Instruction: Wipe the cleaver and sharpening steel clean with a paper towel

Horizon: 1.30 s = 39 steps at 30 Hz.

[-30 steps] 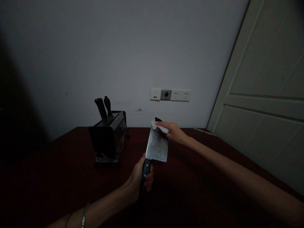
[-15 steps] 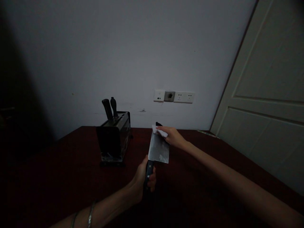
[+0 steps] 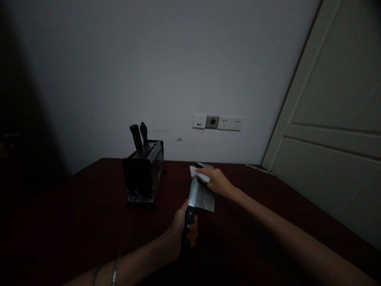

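Observation:
A cleaver point(image 3: 202, 197) with a broad metal blade and a dark riveted handle is held over the table, blade pointing away from me. My left hand point(image 3: 185, 226) is closed around its handle. My right hand point(image 3: 218, 182) pinches a folded white cloth or tissue point(image 3: 200, 174) and presses it against the far part of the blade. The cloth and fingers cover part of the metal, and the blade's far end shows just beyond them. To the left stands a dark knife block point(image 3: 143, 174) with two black-handled tools upright in it.
The dark red table point(image 3: 98, 214) reaches back to a pale wall. Wall sockets point(image 3: 217, 122) sit above its back edge. A white panelled door point(image 3: 330, 139) rises on the right. The left side is in deep shadow.
The cleaver and both hands have shifted slightly down, toward me. More of the blade's far end now shows beyond the cloth. Both grips are kept.

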Available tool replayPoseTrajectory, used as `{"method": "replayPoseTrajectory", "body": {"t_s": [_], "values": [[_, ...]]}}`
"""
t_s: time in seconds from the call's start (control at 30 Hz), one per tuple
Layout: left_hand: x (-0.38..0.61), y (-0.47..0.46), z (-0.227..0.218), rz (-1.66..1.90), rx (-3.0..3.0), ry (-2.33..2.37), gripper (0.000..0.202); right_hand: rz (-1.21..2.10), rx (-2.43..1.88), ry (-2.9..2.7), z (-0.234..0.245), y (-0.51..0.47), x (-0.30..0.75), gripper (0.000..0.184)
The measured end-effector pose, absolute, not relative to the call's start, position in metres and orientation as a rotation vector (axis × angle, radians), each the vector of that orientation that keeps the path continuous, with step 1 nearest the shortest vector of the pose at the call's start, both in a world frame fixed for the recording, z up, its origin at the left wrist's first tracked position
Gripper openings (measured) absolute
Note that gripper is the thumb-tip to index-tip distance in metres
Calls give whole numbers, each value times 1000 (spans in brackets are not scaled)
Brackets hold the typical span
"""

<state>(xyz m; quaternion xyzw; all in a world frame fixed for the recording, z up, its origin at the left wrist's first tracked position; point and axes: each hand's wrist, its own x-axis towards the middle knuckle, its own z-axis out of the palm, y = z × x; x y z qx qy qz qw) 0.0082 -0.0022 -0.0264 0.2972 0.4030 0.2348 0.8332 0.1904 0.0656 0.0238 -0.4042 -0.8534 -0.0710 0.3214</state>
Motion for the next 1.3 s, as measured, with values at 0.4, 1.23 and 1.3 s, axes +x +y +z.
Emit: {"method": "replayPoseTrajectory", "body": {"t_s": [0.4, 1.23, 1.3], "values": [[7, 1, -28, 520, 597, 859, 60, 13, -798, -2409, 4, 24, 153, 29], [5, -9, -19, 502, 652, 777, 62, -161, -1109, -2188, 53, 72, 190, 44], [5, -10, -18, 477, 661, 768, 63, -205, -1183, -2138, 57, 80, 197, 46]]}}
